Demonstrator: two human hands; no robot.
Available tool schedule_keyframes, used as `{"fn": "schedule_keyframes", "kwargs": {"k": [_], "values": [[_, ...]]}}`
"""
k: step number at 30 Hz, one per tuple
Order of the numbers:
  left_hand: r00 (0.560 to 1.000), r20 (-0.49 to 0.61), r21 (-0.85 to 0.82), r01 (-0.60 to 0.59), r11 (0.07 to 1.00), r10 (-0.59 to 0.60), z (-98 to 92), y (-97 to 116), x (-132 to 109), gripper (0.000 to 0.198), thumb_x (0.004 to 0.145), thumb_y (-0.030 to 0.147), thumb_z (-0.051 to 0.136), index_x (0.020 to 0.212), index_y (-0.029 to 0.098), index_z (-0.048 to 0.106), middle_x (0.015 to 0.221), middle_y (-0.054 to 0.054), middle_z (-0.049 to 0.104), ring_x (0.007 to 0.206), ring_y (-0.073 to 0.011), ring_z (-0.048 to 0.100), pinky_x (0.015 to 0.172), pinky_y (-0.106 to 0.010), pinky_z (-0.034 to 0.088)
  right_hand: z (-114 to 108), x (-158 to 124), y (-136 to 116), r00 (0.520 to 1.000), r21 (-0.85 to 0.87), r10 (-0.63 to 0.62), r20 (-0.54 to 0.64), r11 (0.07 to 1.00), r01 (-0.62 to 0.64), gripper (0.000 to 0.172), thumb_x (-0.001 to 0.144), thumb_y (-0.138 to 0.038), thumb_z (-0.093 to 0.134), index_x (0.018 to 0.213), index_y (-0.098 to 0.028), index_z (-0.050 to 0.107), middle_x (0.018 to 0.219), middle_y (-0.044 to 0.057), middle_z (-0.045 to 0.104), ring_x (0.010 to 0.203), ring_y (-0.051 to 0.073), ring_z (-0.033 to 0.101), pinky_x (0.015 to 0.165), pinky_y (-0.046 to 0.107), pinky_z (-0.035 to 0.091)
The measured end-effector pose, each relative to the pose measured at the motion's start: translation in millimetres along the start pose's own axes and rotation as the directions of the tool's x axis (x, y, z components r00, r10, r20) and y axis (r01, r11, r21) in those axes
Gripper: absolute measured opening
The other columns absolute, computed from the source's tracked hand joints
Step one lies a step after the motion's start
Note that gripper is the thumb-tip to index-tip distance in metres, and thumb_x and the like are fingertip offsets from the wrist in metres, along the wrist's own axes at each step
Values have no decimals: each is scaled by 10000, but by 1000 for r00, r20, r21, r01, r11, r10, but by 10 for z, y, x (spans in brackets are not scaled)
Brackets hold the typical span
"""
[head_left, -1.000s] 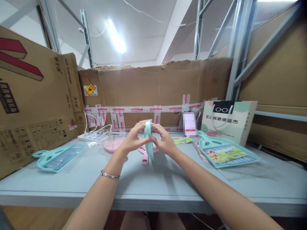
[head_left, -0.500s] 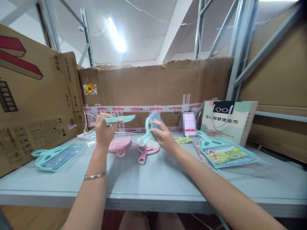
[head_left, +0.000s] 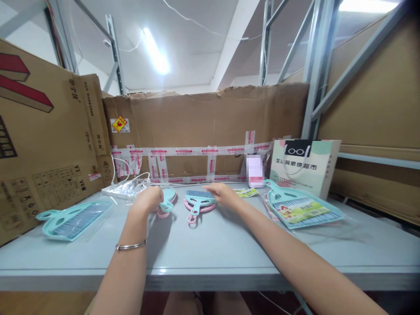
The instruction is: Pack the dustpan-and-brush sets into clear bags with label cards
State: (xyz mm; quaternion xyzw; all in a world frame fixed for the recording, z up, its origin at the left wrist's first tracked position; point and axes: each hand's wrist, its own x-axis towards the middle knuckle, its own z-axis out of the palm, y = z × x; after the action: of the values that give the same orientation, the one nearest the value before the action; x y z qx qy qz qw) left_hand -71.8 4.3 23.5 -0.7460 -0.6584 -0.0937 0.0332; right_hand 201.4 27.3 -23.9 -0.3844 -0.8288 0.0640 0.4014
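My left hand (head_left: 149,202) is curled at the left side of a mint-green dustpan (head_left: 169,195), its fingertips mostly hidden. That dustpan rests on a pink dustpan (head_left: 164,214), which shows only along its rim and handle. To the right, a mint-green hand brush (head_left: 199,199) lies on a pink brush (head_left: 192,218), both handles toward me. My right hand (head_left: 225,195) pinches the right end of the green brush's blue bristles with thumb and fingers.
A bagged green dustpan-and-brush set (head_left: 74,218) lies left; another with a yellow-green label (head_left: 305,212) lies right. Behind stand a paper bag (head_left: 295,168), a phone (head_left: 255,170) and a big carton (head_left: 197,118). A power strip in clear plastic (head_left: 126,189) sits back left.
Both hands have come down. The green dustpan, held up before, now lies on the pink dustpan, and the green brush now lies on the pink brush. The view has shifted slightly.
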Motion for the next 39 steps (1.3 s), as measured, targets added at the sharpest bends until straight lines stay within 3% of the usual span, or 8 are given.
{"fn": "schedule_keyframes", "kwargs": {"k": [4,6,11,19,25,30,35,39], "values": [[965,-254,-54,-72,996,56,12,24,50,381,606,44,474,864,219,691,889,-91,701,766,-195,628,608,-233,427,-588,-172,320,873,159,316,-372,948,-275,227,718,-187,518,850,-249,692,910,26,686,903,206,599,878,367,418],[955,-284,-75,-106,992,81,14,61,59,339,676,85,469,905,217,681,956,-98,693,837,-213,628,663,-254,442,-949,-436,591,762,41,430,-483,881,-471,190,701,-197,529,820,-224,675,889,53,676,888,226,591,872,395,410],[954,-284,-109,-133,985,97,-22,188,22,273,784,224,450,963,227,656,1012,-93,681,894,-235,620,727,-295,445,-1613,-1270,1144,613,-349,576,-541,509,-787,139,673,-270,622,767,-170,642,962,198,623,914,313,563,777,442,387],[934,-331,-171,-203,964,137,-90,283,-46,260,822,279,409,939,230,636,1000,-53,682,908,-211,615,745,-281,436,-1669,-1374,1078,578,-494,641,-505,334,-803,101,753,-230,534,671,-212,590,1002,198,597,928,317,551,673,406,329],[893,-422,-245,-280,928,158,-104,332,-41,246,824,315,415,870,219,637,911,-47,684,857,-211,610,725,-284,435,-1731,-1140,770,516,-414,635,-575,318,-853,193,821,-243,420,967,-190,536,889,213,608,740,259,591,584,353,318],[926,-350,-605,-339,720,142,-22,611,-45,321,825,412,439,975,180,604,926,-73,662,793,-199,630,695,-288,474,-1477,-500,517,663,-408,586,-467,522,-749,158,763,-146,472,905,-170,539,889,153,632,769,228,587,608,291,342],[984,42,-965,-5,261,171,126,798,-40,695,769,567,497,1335,233,275,1212,-160,531,647,-165,644,517,-290,509,-643,196,232,796,-177,512,-323,793,-583,47,765,-185,501,752,-199,544,792,77,644,729,195,582,642,271,388],[994,85,-988,75,133,72,268,749,94,462,746,435,594,1137,213,487,911,-58,640,620,-129,616,524,-229,499,-101,351,20,864,58,416,-284,907,-418,39,752,-223,528,719,-204,537,785,48,638,761,183,588,714,293,423]]}}
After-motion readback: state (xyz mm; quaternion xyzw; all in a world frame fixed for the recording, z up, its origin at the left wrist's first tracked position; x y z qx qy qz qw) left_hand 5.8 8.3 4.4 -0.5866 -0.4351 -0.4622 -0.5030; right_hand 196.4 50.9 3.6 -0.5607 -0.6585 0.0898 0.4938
